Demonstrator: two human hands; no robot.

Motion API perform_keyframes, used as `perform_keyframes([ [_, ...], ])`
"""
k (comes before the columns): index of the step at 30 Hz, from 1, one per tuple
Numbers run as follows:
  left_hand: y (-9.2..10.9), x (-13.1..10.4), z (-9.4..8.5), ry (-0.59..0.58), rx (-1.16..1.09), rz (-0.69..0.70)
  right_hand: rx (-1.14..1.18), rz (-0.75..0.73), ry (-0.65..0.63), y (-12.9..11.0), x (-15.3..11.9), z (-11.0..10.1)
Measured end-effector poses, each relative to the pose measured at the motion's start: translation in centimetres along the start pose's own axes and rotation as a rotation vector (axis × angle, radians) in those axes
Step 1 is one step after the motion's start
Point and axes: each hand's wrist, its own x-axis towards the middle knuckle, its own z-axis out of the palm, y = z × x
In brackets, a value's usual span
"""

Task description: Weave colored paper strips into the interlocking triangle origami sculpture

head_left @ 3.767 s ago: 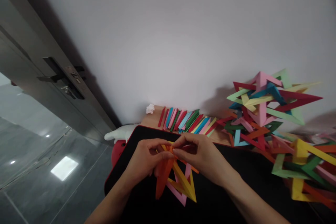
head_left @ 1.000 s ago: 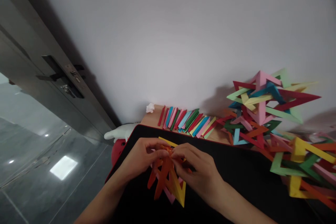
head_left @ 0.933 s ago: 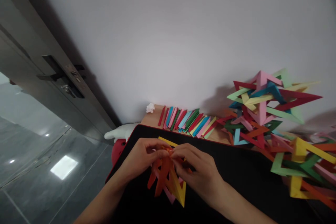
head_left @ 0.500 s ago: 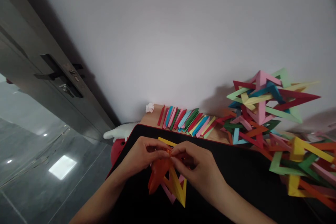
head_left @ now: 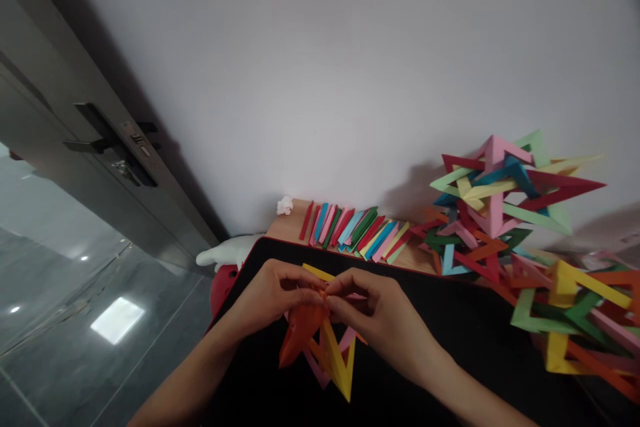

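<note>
While orange paper [head_left: 301, 330] is pinched by left hand [head_left: 275, 295] and right hand [head_left: 375, 299] | paper star [head_left: 342, 373] is held over black mat [head_left: 465, 337] | joining apparently underway | steady alignment seemingly called for next

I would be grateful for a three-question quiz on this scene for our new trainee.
1. True or false: the left hand and the right hand both pinch at orange paper.
2. Which colour edges the black surface: (a) green, (b) red, (c) white?
3. What lies on the wooden board, beyond the picture-left end of the folded paper strips?

Key: 1. True. 2. (b). 3. A crumpled white wad.
</note>
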Motion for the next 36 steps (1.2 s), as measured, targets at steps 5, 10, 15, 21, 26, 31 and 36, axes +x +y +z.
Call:
perform_keyframes([
  [5,0.2,-0.07,0.06,-0.008,0.002,0.007,-0.023,-0.018,0.008,0.02,0.05,-0.07],
  [10,0.33,-0.03,0.09,-0.01,0.004,0.001,-0.042,-0.033,0.02,-0.02,-0.11,0.01],
  [15,0.05,0.19,0.25,0.007,-0.02,0.021,-0.145,-0.097,0.092,0.24,-0.11,0.41],
  [21,-0.04,0.16,0.06,0.005,0.001,0.044,-0.14,-0.112,0.036,0.5,-0.04,0.14],
  [26,-0.08,0.14,-0.04,0.004,0.022,0.067,-0.159,-0.138,0.034,0.59,-0.06,0.12],
  [31,-0.32,0.11,0.09,0.018,-0.009,0.06,-0.264,-0.243,0.142,0.71,-0.09,0.61],
  [36,-0.23,0.01,0.0,0.034,0.035,0.081,-0.153,-0.147,0.033,0.48,0.12,0.08],
])
